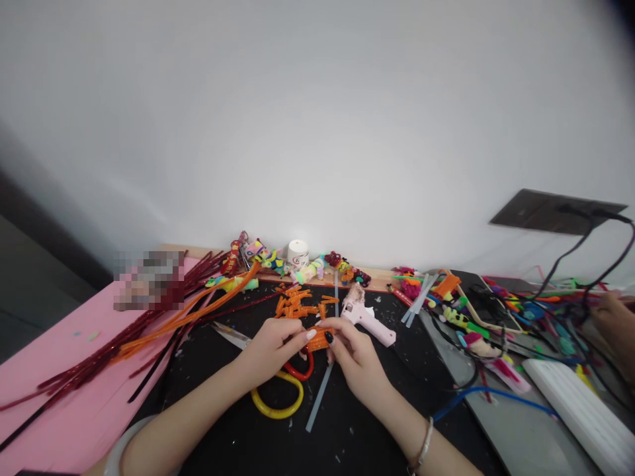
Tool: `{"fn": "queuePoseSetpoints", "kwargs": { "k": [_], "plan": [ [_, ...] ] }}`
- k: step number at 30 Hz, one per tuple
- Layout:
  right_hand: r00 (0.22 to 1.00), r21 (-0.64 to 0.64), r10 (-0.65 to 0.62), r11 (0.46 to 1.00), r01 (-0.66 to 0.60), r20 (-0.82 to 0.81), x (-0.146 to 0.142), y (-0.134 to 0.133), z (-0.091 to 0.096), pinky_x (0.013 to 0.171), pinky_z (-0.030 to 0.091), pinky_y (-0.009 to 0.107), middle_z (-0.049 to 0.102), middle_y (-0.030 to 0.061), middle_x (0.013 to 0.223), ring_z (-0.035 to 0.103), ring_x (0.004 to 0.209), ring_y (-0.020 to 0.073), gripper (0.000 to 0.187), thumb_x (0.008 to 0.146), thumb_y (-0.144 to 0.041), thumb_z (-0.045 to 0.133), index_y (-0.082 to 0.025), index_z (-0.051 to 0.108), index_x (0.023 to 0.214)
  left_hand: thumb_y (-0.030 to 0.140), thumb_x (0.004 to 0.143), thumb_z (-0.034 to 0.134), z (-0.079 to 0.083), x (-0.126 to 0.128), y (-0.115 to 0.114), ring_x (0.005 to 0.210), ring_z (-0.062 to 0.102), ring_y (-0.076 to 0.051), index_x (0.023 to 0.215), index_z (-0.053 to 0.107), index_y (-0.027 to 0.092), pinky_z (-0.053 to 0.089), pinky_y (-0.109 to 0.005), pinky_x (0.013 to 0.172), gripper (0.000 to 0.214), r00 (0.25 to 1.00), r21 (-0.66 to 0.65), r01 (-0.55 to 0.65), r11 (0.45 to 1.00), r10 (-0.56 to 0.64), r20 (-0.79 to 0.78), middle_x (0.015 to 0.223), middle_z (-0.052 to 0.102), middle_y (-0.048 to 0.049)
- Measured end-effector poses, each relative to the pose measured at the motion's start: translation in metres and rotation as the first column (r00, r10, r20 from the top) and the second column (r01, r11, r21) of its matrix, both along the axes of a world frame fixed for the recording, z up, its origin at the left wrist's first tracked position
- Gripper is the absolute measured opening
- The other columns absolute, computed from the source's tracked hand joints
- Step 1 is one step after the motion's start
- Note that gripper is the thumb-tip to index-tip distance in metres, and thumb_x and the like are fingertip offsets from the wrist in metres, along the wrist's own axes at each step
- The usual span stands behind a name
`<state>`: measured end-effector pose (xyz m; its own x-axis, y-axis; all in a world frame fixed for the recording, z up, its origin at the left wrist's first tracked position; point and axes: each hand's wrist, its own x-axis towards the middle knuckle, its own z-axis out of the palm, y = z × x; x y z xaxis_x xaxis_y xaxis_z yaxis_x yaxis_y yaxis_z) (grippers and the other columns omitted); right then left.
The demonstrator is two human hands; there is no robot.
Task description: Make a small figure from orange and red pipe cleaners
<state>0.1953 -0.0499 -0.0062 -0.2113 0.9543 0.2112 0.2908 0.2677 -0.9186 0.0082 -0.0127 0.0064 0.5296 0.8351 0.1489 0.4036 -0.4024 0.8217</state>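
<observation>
Gently pinched from both sides: a ribbed orange chenille piece

The ribbed orange chenille piece (pixel 320 340) sits at the middle of the working area, raised in front of the person just above the black tabletop (pixel 268 453), or nearly so; contact beneath is hidden. Fingers of the left hand (pixel 282 345) and the right hand (pixel 355 354) are drawn narrow on it, thumbs on the near face, one toward each side.

Taking that piece as the clock's centre, loose short orange lengths (pixel 296 304) lie toward eleven, with a white paper cup (pixel 298 256) farther off near half past eleven. A pink glue gun (pixel 377 325) rests between two and three, just beside the right hand. Yellow-and-red-handled scissors (pixel 276 414) lie at eight, partly under the left hand. A translucent glue stick (pixel 320 398) reaches out toward six. Long orange chenille stems (pixel 233 289) fan out between nine and ten. Well apart, toward three, is another person's hand (pixel 612 324); its grip cannot be made out.

It should handle as very light, fuzzy and little prone to slipping, soft outside yet bendable if wire runs within. Best held by its two outer edges, pressed lightly, since squeezing could skew the rows.
</observation>
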Motion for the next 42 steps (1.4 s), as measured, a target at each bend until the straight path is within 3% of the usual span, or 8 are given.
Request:
{"fn": "queuePoseSetpoints", "kwargs": {
  "k": [8,12,15,19,29,35,42],
  "plan": [
    [0.998,0.047,-0.030,0.999,0.028,0.053,-0.001,-0.001,0.001,0.055,0.043,0.024,0.055,-0.0022,0.066,0.052,0.058,0.0127,0.026,0.089,-0.013,0.041,-0.023,0.058,0.106,0.036,0.088,0.047,-0.002,0.002,0.001,0.051,0.057,-0.011,0.058,0.054,0.014,0.041,-0.019,0.053,0.038,0.996,-0.108,-0.024,0.994,0.033,0.084,0.054,0.059,0.0006],
    [0.997,0.118,-0.038,0.993,0.029,0.074,-0.003,-0.003,0.004,0.069,0.048,0.026,0.061,0.0039,0.099,0.058,0.087,0.0167,0.029,0.084,-0.010,0.046,-0.024,0.059,0.107,0.036,0.086,0.049,-0.002,0.002,0.002,0.050,0.056,-0.011,0.056,0.053,0.014,0.040,-0.019,0.051,0.038,0.994,-0.097,-0.049,0.994,0.059,0.094,0.053,0.059,0.0004],
    [0.997,0.109,-0.027,0.994,0.018,0.076,-0.007,-0.005,0.005,0.065,0.048,0.024,0.056,0.0051,0.111,0.057,0.095,0.0178,0.038,0.078,-0.005,0.048,-0.025,0.057,0.109,0.036,0.087,0.050,-0.002,0.003,0.001,0.049,0.053,-0.010,0.054,0.053,0.014,0.038,-0.020,0.051,0.040,0.997,-0.021,-0.064,0.998,0.065,0.052,0.051,0.057,0.0010],
    [0.995,0.080,-0.031,0.997,0.023,0.096,-0.011,-0.006,0.003,0.056,0.045,0.022,0.056,0.0045,0.108,0.057,0.079,0.0149,0.041,0.075,-0.004,0.051,-0.024,0.055,0.111,0.036,0.087,0.049,-0.004,0.005,-0.001,0.050,0.052,-0.009,0.053,0.054,0.014,0.037,-0.020,0.053,0.041,0.998,0.021,-0.047,0.999,0.046,0.034,0.051,0.057,0.0014],
    [0.994,0.091,-0.040,0.995,0.031,0.098,-0.013,-0.006,0.000,0.075,0.047,0.028,0.058,0.0037,0.102,0.057,0.091,0.0174,0.035,0.077,-0.004,0.051,-0.023,0.056,0.106,0.036,0.089,0.048,-0.006,0.004,-0.003,0.051,0.053,-0.009,0.054,0.055,0.014,0.038,-0.019,0.054,0.041,0.999,-0.010,-0.013,1.000,0.014,0.034,0.052,0.058,0.0018],
    [0.995,0.105,-0.044,0.994,0.034,0.087,-0.014,-0.006,0.000,0.073,0.047,0.027,0.058,0.0034,0.100,0.057,0.090,0.0168,0.033,0.077,-0.005,0.052,-0.023,0.056,0.104,0.037,0.089,0.047,-0.004,0.005,-0.003,0.052,0.053,-0.009,0.054,0.053,0.015,0.038,-0.020,0.055,0.042,1.000,-0.007,-0.013,1.000,0.013,0.018,0.053,0.056,0.0021],
    [0.996,0.088,-0.058,0.995,0.052,0.064,-0.013,-0.006,0.001,0.068,0.048,0.025,0.058,0.0032,0.099,0.059,0.085,0.0156,0.031,0.078,-0.005,0.051,-0.022,0.057,0.103,0.033,0.094,0.033,0.001,0.002,-0.003,0.059,0.054,-0.012,0.059,0.053,0.015,0.039,-0.023,0.064,0.045,0.998,-0.020,0.043,0.999,-0.042,0.043,0.059,0.057,0.0003]
  ]
}}
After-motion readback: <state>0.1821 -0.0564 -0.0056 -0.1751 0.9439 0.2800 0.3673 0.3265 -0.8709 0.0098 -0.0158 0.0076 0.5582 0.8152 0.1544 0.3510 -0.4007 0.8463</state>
